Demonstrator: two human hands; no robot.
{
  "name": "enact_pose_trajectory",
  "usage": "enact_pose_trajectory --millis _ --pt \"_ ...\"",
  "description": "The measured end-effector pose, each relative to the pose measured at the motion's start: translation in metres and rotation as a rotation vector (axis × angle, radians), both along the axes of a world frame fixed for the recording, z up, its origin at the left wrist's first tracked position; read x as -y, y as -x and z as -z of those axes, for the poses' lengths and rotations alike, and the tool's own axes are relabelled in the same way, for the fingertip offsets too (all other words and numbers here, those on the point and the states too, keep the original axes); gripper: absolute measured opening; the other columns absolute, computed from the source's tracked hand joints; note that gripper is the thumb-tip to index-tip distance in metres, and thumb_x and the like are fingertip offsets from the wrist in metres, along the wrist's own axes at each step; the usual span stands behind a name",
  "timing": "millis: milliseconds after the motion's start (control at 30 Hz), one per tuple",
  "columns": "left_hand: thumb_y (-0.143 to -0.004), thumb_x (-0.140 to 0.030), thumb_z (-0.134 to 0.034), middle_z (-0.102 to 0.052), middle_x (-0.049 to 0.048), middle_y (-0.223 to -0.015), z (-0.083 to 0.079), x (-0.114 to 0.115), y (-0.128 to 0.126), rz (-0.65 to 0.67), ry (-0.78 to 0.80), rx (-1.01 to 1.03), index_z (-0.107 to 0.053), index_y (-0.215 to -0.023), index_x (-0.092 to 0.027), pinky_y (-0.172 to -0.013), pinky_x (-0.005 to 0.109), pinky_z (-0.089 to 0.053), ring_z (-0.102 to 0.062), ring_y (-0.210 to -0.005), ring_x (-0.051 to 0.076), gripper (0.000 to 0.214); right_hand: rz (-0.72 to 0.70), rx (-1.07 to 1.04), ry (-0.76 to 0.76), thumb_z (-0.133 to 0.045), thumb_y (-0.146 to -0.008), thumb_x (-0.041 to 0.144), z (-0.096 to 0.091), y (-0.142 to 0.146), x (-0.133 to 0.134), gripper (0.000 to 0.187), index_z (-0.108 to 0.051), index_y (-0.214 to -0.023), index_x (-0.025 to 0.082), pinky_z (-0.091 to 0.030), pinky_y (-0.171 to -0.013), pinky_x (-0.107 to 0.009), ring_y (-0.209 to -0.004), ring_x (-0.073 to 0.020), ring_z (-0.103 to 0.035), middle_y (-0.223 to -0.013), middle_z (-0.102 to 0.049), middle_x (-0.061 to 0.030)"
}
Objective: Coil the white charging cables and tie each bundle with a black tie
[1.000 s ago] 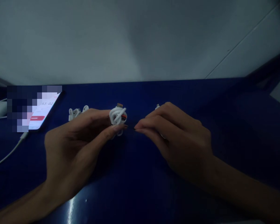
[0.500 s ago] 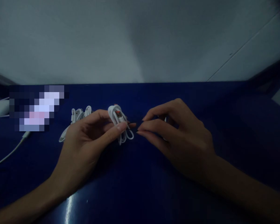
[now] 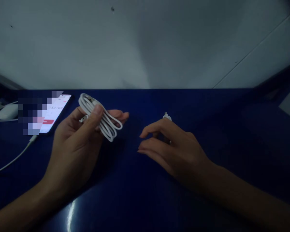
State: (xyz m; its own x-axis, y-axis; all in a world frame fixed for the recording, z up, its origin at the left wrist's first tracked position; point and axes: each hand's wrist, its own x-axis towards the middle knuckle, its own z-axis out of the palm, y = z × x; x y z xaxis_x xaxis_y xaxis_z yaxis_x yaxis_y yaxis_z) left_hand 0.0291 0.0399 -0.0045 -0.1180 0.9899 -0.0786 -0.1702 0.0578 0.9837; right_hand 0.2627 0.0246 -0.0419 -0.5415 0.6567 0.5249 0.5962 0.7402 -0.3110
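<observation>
My left hand (image 3: 78,138) holds a coiled white charging cable (image 3: 108,124) above the blue table, thumb pressed across the loops and fingers beneath. The cable's metal plug end shows near the top of the coil. My right hand (image 3: 170,145) hovers to the right, apart from the coil, its fingers curved with a gap between the tips and nothing visible in them. Just behind it, a white cable end with a small metal plug (image 3: 166,115) is partly hidden by the hand. A bit of other white cable (image 3: 83,119) peeks out behind my left hand.
A lit phone (image 3: 55,112), partly pixelated, lies at the left with a white charging cord (image 3: 16,161) plugged into it. Beyond it is a white rounded object (image 3: 7,111). The blue tabletop (image 3: 135,193) meets a pale wall (image 3: 87,48) at the back.
My left hand has moved left and up with the cable, whose coil is now turned and looks longer. My right hand's fingertips have spread slightly and shifted down, uncovering the plug behind.
</observation>
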Motion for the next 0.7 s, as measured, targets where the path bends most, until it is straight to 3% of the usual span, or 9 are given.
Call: enact_pose_trajectory --millis 100,200,367,567,700 --pt "-0.103 -0.031 -0.082 -0.083 -0.0027 -0.095 -0.009 -0.001 0.0 -0.065 -0.012 0.017 -0.076 -0.093 -0.027 -0.094 0.037 -0.068 -0.084 -0.098 0.023 0.012 0.033 -0.023 -0.001 -0.073 -0.104 0.01 -0.002 -0.003 -0.003 0.017 -0.078 -0.108 0.026 -0.052 -0.059 -0.026 -0.083 -0.0138 -0.068 -0.119 -0.076 -0.0027" --pt "-0.097 -0.028 -0.087 -0.075 -0.0016 -0.089 -0.008 -0.002 0.001 -0.003 0.01 0.06 -0.076 -0.09 -0.024 -0.078 0.029 -0.064 -0.075 -0.085 0.016 0.014 0.077 -0.065 -0.003 -0.075 -0.105 0.014 -0.005 -0.005 -0.007 0.015 -0.078 -0.102 0.028 -0.056 -0.063 -0.028 -0.076 -0.0134 -0.069 -0.109 -0.078 0.0001" --pt "-0.093 -0.023 -0.088 -0.043 -0.0049 -0.068 0.001 0.0 0.001 0.186 0.171 0.15 -0.071 -0.087 -0.023 -0.051 0.022 -0.045 -0.038 -0.057 0.011 0.018 0.116 -0.1 -0.051 -0.073 -0.106 0.014 -0.011 -0.01 -0.015 0.017 -0.077 -0.098 0.028 -0.058 -0.064 -0.031 -0.081 -0.0176 -0.074 -0.104 -0.08 -0.0013" --pt "-0.099 -0.032 -0.082 -0.032 -0.006 -0.071 0.004 0.003 0.0 0.297 0.315 0.123 -0.051 -0.076 -0.021 -0.049 0.02 -0.041 -0.03 -0.059 0.011 0.04 -0.026 0.128 -0.087 -0.064 -0.105 0.0 -0.009 -0.022 -0.03 0.029 -0.077 -0.112 0.025 -0.04 -0.056 -0.026 -0.092 -0.0188 -0.062 -0.116 -0.073 -0.0041" --pt "-0.103 -0.038 -0.078 -0.033 -0.0076 -0.069 0.004 0.008 0.0 0.49 0.335 0.122 -0.054 -0.085 -0.022 -0.049 0.018 -0.034 -0.027 -0.058 0.01 0.034 -0.087 0.144 -0.12 -0.057 -0.105 -0.006 -0.002 -0.025 -0.039 0.038 -0.077 -0.114 0.025 -0.045 -0.064 -0.026 -0.097 -0.0197 -0.059 -0.119 -0.07 -0.0056"
